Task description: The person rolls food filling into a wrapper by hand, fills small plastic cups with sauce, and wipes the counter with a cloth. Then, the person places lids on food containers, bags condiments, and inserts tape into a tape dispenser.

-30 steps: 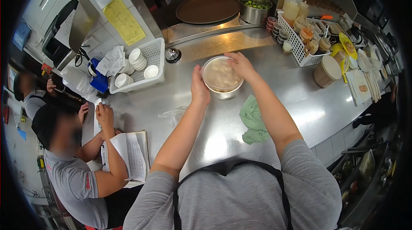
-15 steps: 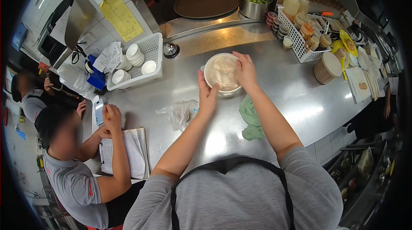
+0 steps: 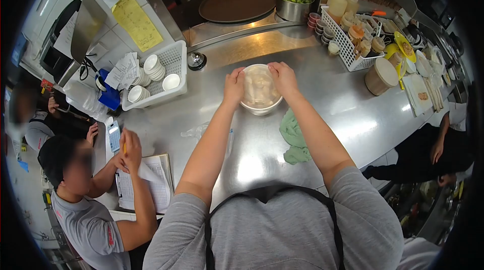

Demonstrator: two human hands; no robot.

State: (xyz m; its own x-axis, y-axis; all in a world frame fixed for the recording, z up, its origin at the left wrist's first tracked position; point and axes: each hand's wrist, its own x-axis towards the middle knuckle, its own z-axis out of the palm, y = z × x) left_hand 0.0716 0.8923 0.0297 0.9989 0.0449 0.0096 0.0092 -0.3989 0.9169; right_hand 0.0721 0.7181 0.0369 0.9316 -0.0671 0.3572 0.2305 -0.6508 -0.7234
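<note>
A round takeout bowl with a translucent lid stands in front of me at the middle of the steel counter, pale food showing dimly through it. My left hand is closed on the left side of its rim. On the far right of the rim, the fingers of my right hand press in the same way. A green cloth lies crumpled beside my right forearm. Partly hidden behind my left forearm is a clear plastic bag.
At left, a white basket holds small cups and paper slips, near a call bell. A co-worker sits over a clipboard there. Sauce bottles fill another basket at right. A brown tray and a pot stand behind.
My left hand has moved up from the bowl's near left side to its upper left rim. My right hand has shifted slightly along the edge. At right, another person has come further into view.
</note>
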